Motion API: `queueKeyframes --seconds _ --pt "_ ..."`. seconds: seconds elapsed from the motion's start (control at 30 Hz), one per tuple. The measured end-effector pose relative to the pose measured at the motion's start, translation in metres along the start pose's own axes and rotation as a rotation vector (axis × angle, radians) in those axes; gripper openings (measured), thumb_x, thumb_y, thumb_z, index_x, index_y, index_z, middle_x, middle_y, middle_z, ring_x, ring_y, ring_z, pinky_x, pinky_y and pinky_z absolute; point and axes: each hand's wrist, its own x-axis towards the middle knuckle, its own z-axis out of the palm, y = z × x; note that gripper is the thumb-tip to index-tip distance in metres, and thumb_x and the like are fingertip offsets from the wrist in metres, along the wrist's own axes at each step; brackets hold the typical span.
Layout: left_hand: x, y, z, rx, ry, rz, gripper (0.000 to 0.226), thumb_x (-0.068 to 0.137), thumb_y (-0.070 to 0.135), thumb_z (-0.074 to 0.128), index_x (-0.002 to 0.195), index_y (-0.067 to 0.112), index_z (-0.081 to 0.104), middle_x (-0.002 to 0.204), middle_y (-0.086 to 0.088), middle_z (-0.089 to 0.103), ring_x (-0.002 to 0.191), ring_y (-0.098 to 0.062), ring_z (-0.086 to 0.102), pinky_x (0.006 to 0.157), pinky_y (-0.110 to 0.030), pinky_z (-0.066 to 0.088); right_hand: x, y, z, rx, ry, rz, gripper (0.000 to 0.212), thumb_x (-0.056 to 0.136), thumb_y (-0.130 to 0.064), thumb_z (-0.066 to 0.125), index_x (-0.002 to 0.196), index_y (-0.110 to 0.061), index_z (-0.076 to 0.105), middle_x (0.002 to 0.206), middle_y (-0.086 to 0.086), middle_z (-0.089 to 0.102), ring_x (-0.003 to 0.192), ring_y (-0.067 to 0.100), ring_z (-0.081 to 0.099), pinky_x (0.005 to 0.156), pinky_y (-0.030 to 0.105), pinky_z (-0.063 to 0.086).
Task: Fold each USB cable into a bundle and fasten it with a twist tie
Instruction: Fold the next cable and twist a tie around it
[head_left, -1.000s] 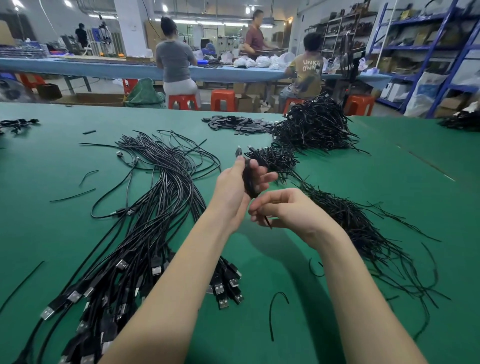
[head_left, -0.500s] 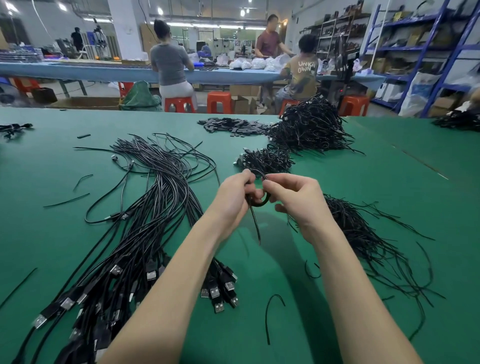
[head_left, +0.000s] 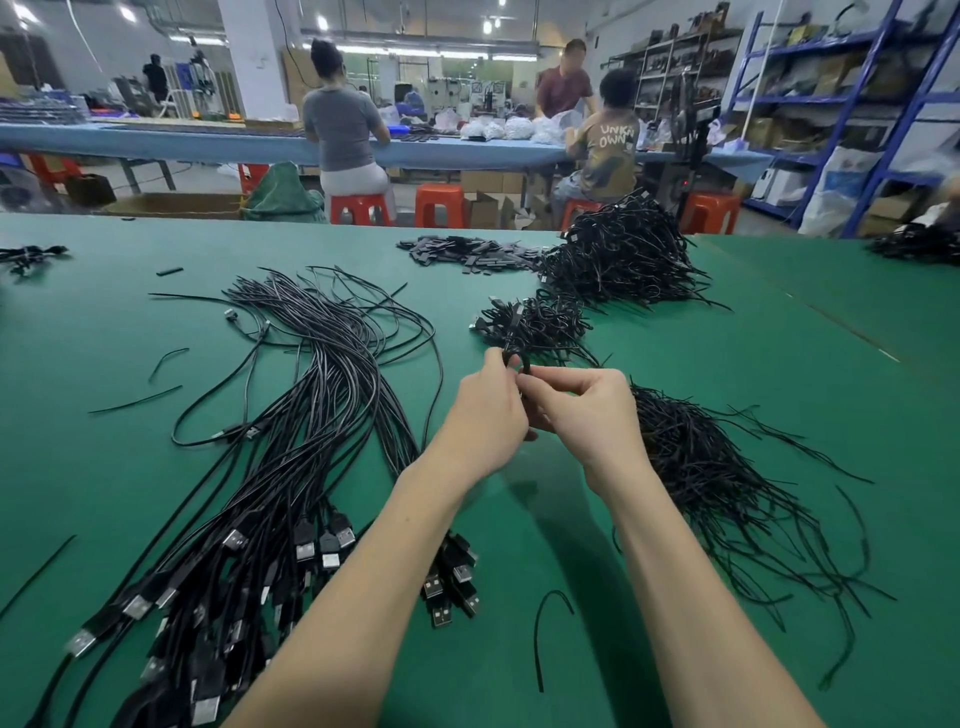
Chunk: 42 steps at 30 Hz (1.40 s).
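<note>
Both hands met over the green surface (head_left: 675, 364), just in front of the small pile of bundled cables (head_left: 535, 325). Left hand (head_left: 480, 418) had its grip closed on the folded cable bundle (head_left: 519, 361) — only a black loop showed above the fingers. Right hand (head_left: 592, 415) pinched at the same bundle from the other side, fingers curled; the twist tie itself was hidden between the fingertips, cannot tell how far it was wound.

Loose USB cables (head_left: 291, 441) lay fanned out left of the hands, plugs toward the camera. Pile of twist ties (head_left: 717, 483) sat right of the hands, touching the surface, strands splayed out. One stray tie (head_left: 543, 629) lay between the forearms. Bigger heap of finished bundles (head_left: 623, 254) sat behind the small pile — near the far edge of the surface.
</note>
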Motion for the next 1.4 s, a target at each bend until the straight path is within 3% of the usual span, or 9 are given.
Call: queueKeyframes --seconds 0.2,0.4,0.5,0.67,0.83,1.0,1.2,1.27,1.4 --pt "0.001 -0.003 0.01 0.182 -0.04 0.037 0.014 0.101 0.011 0.035 0.09 0.018 0.032 0.074 0.0 0.05 0.061 -0.015 0.05 0.053 -0.032 0.036 0.003 -0.005 -0.007 -0.041 -0.086 0.03 0.014 0.091 -0.026 0.074 0.084 -0.015 0.08 0.07 -0.003 0.075 0.056 0.008 0.069 0.06 0.022 0.056" --pt "-0.002 -0.008 0.016 0.244 -0.051 0.085 0.008 0.1 0.011 0.032 0.097 0.017 0.035 0.077 -0.003 0.052 0.071 -0.032 0.052 0.063 -0.039 0.04 0.008 0.0 -0.011 -0.267 0.102 -0.072 0.022 0.08 -0.049 0.081 0.091 -0.03 0.077 0.077 -0.013 0.074 0.068 0.004 0.065 0.067 0.026 0.051" --pt "-0.003 -0.006 0.017 0.249 -0.073 0.121 0.009 0.1 0.011 0.033 0.095 0.017 0.034 0.08 -0.005 0.052 0.072 -0.033 0.05 0.064 -0.038 0.038 0.007 -0.001 -0.016 -0.032 -0.017 0.027 0.014 0.085 -0.035 0.081 0.091 -0.022 0.078 0.073 -0.008 0.072 0.056 0.008 0.057 0.052 0.02 0.045" --pt "-0.005 -0.002 0.024 0.001 -0.166 0.064 0.004 0.103 0.015 0.033 0.107 0.018 0.032 0.081 -0.008 0.058 0.069 -0.03 0.053 0.06 -0.037 0.037 0.01 -0.001 -0.018 0.063 0.036 0.003 0.017 0.082 -0.011 0.082 0.068 -0.019 0.078 0.059 -0.005 0.068 0.048 0.004 0.055 0.051 0.017 0.046" --pt "-0.001 -0.001 0.025 -0.306 -0.209 -0.119 0.006 0.105 0.022 0.033 0.104 0.02 0.028 0.09 -0.014 0.059 0.073 -0.025 0.053 0.064 -0.04 0.049 0.013 0.005 -0.023 0.016 0.061 -0.022 0.012 0.084 -0.015 0.08 0.072 -0.016 0.078 0.051 0.001 0.059 0.05 0.02 0.05 0.06 0.033 0.046" --pt "-0.003 -0.006 0.027 -0.27 -0.091 -0.109 0.016 0.101 0.027 0.038 0.087 0.029 0.032 0.088 -0.007 0.065 0.071 -0.024 0.051 0.068 -0.046 0.049 0.011 0.005 -0.024 0.053 0.068 0.011 0.017 0.086 -0.016 0.079 0.07 -0.019 0.077 0.051 -0.001 0.058 0.043 0.011 0.049 0.053 0.028 0.042" --pt "-0.008 -0.014 0.04 -0.398 0.013 -0.196 0.014 0.102 0.023 0.04 0.087 0.024 0.039 0.074 0.004 0.058 0.06 -0.015 0.046 0.055 -0.031 0.035 0.01 0.003 -0.026 0.083 -0.001 0.071 0.009 0.09 -0.014 0.076 0.082 -0.014 0.075 0.059 0.0 0.068 0.049 0.012 0.063 0.051 0.019 0.05" --pt "-0.011 -0.016 0.043 -0.504 0.035 -0.266 0.012 0.101 0.016 0.041 0.089 0.02 0.04 0.073 0.002 0.059 0.049 -0.007 0.043 0.046 -0.022 0.034 0.012 0.001 -0.035 -0.059 -0.011 0.096 0.008 0.092 -0.021 0.074 0.087 -0.015 0.072 0.071 -0.001 0.073 0.054 0.01 0.069 0.049 0.019 0.05" --pt "-0.014 -0.026 0.037 -0.663 0.102 -0.402 0.01 0.1 0.011 0.042 0.091 0.016 0.041 0.078 -0.003 0.058 0.043 -0.003 0.039 0.038 -0.016 0.029 0.016 -0.001 -0.06 -0.826 -0.014 0.143 0.007 0.083 -0.035 0.077 0.082 -0.028 0.077 0.07 -0.007 0.073 0.068 0.007 0.068 0.056 0.022 0.047"
